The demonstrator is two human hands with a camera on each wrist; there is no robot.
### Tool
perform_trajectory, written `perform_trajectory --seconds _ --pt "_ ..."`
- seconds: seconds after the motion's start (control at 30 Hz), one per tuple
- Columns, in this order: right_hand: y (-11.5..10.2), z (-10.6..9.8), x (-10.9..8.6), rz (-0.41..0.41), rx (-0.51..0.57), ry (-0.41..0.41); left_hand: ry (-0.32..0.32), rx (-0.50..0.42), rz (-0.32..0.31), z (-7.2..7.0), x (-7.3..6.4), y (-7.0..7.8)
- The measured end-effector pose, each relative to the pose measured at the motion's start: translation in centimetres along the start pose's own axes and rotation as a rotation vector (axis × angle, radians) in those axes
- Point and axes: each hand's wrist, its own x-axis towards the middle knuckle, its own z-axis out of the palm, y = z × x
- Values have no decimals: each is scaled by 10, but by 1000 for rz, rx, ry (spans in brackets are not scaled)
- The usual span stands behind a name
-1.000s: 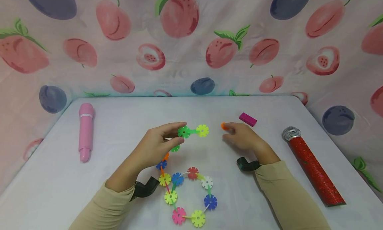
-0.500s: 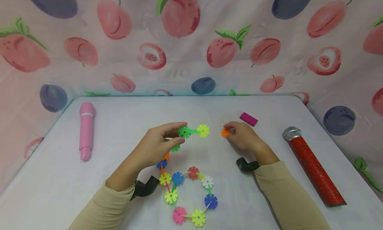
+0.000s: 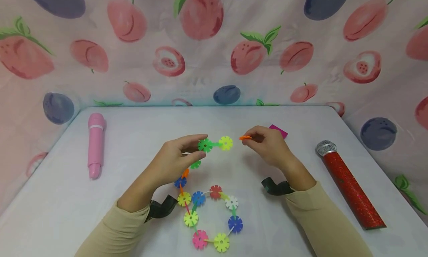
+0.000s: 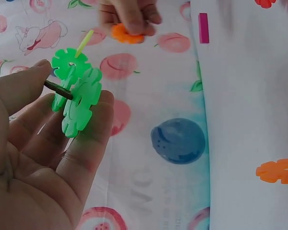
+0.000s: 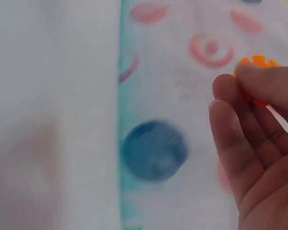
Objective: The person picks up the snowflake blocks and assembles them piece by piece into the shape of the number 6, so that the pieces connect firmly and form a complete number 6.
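Observation:
My left hand (image 3: 175, 158) pinches a green notched plastic disc (image 3: 205, 145) between thumb and fingers. From it a green disc set edge-on leads right to a yellow-green disc (image 3: 226, 143). The chain runs on below the hand, partly hidden by it, through an orange and a blue disc (image 3: 180, 181) into a ring of linked discs with a pink disc (image 3: 200, 239) at its lower left. Just right of the yellow-green disc, my right hand (image 3: 272, 147) pinches a loose orange notched disc (image 3: 245, 137), seen nearly edge-on. In the right wrist view, thumb and forefinger cover part of the orange disc (image 5: 259, 61).
A pink toy microphone (image 3: 96, 145) lies at the left of the white table (image 3: 133, 127). On the right is a red glitter microphone (image 3: 352, 188) with a silver head. A magenta block (image 3: 280, 130) lies behind the right hand. Fruit-print cloth (image 3: 200, 78) hangs along the back.
My right hand has lifted the orange disc, turned it from face-on to edge-on and brought it slightly left, closer to the yellow-green disc. My left hand has stayed almost still.

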Motion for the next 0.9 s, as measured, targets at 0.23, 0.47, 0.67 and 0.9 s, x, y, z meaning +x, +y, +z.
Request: perform_trajectory --seconds 0.23,0.47,0.67,0.9 --pt "-25 1 -8 -224 -10 44 17 4 -14 1 1 1" --pt "-31 3 -11 -270 -38 88 36 -12 -23 1 1 -1" --pt "-33 4 -11 -309 -59 106 37 -30 -22 1 0 -1" --pt "-33 4 -10 -362 -89 106 34 -37 -10 1 -1 1"
